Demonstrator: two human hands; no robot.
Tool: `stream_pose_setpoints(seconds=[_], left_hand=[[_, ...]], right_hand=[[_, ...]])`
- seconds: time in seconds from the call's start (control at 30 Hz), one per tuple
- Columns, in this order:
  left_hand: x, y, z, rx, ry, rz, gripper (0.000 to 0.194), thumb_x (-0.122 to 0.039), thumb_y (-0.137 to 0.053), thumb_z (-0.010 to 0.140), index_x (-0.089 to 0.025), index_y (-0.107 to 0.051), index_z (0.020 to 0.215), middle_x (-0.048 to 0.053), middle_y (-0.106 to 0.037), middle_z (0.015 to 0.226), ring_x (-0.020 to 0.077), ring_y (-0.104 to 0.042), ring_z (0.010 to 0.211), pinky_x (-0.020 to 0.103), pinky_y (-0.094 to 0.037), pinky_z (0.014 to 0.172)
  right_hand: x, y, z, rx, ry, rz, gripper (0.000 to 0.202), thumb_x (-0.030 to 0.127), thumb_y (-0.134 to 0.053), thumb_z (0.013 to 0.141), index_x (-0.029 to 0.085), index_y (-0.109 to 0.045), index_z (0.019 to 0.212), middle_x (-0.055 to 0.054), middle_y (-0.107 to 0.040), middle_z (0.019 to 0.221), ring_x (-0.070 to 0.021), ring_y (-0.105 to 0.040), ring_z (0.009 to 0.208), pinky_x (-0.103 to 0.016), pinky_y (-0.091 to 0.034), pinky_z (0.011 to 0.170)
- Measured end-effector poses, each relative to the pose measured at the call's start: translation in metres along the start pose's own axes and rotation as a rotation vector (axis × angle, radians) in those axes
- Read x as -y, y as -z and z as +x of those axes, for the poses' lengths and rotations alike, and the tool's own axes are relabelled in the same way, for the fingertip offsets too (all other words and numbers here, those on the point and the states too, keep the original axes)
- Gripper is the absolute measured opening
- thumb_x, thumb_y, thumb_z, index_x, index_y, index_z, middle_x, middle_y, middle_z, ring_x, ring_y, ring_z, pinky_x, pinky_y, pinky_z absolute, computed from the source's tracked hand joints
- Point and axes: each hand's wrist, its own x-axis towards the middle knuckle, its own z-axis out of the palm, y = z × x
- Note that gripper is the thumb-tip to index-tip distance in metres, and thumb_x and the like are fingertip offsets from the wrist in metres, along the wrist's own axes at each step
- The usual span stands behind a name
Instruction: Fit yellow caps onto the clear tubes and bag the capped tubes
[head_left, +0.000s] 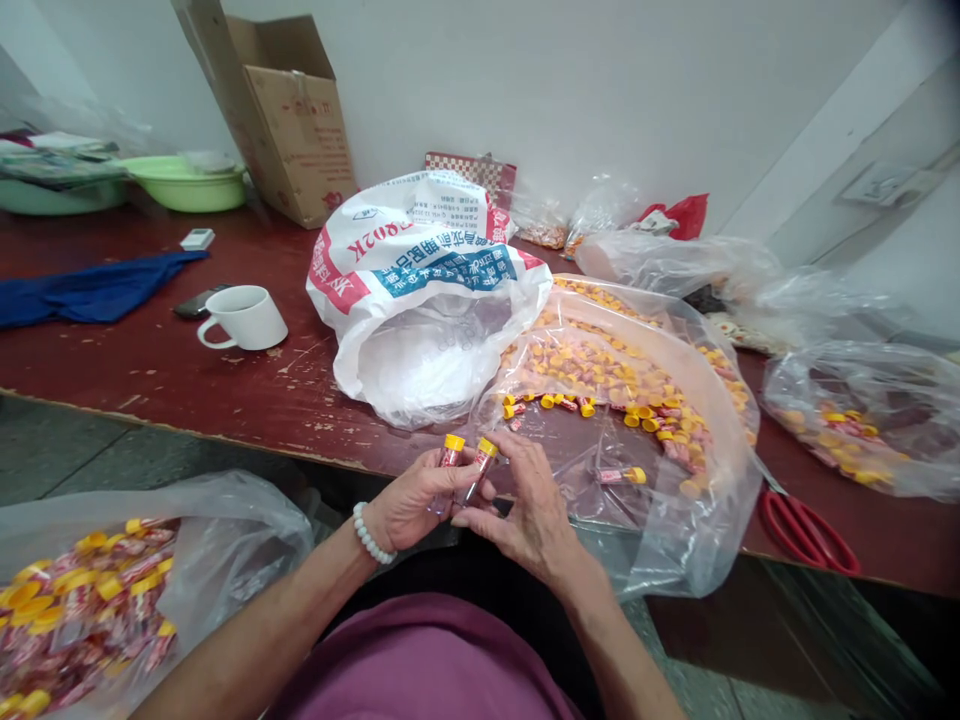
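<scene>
Scuffed dark-red table against a pale wall. L hand, fingers curled in, has hold of a small clear-plastic tube w/ yellow cap & red label. Similar yellow-capped tube just beside it, tilted, b/w both hands; R hand is half-curled, fingers at its cap, thumb by its lower end. Firm grip or mere touch, can't tell.

Prob. partway thru, I'd judge: lots of yellow-capped tubes in & around the big clear-plastic bag on the table, plus lots more in a cloudy clear-plastic bag, lower L. Which lot's done & which is left: unclear.
</scene>
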Motion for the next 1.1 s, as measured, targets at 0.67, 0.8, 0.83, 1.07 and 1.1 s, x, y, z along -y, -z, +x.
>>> stream_pose_setpoints(seconds=[0.67,0.8,0.83,1.07,1.1], left_hand=[[-0.005,-0.040,-0.020,-0.090,-0.143,0.465,0.021,-0.017,-0.062,0.073,-0.015,-0.054,0.093,0.000,-0.053,0.082,0.0120,-0.048,0.073,0.025,-0.042,0.068],[-0.003,-0.041,-0.020,-0.152,-0.199,0.709,0.013,-0.015,-0.056,0.075,-0.014,-0.054,0.087,-0.001,-0.049,0.079,0.0108,-0.042,0.072,0.023,-0.037,0.066],[-0.002,-0.041,-0.019,-0.160,-0.202,0.735,0.011,-0.015,-0.056,0.075,-0.014,-0.054,0.086,-0.001,-0.048,0.078,0.0107,-0.041,0.071,0.023,-0.036,0.065],[-0.002,-0.043,-0.015,-0.132,-0.211,0.725,0.011,-0.012,-0.054,0.073,-0.013,-0.053,0.084,-0.001,-0.049,0.077,0.0107,-0.041,0.070,0.024,-0.035,0.064],[-0.003,-0.043,-0.015,-0.114,-0.203,0.688,0.009,-0.012,-0.054,0.073,-0.013,-0.053,0.081,-0.002,-0.047,0.075,0.0101,-0.039,0.068,0.023,-0.034,0.063]], right_hand=[[0.020,0.013,-0.005,0.009,0.003,0.121,0.074,0.021,-0.069,0.066,0.020,-0.037,0.132,-0.011,-0.045,0.134,-0.0252,-0.043,0.123,-0.044,-0.037,0.102],[0.018,0.015,-0.004,-0.006,0.031,0.126,0.063,0.016,-0.068,0.064,0.023,-0.046,0.123,-0.008,-0.049,0.131,-0.0237,-0.044,0.122,-0.043,-0.037,0.102],[0.017,0.015,-0.004,0.002,0.034,0.132,0.064,0.016,-0.068,0.064,0.023,-0.046,0.124,-0.008,-0.050,0.131,-0.0234,-0.044,0.121,-0.043,-0.037,0.102],[0.014,0.013,-0.007,0.070,0.062,0.157,0.074,0.011,-0.065,0.064,0.026,-0.040,0.132,-0.005,-0.050,0.132,-0.0225,-0.044,0.122,-0.042,-0.037,0.102],[0.015,0.013,-0.007,0.062,0.052,0.151,0.074,0.012,-0.064,0.064,0.026,-0.040,0.132,-0.006,-0.050,0.131,-0.0227,-0.044,0.122,-0.042,-0.037,0.102]])
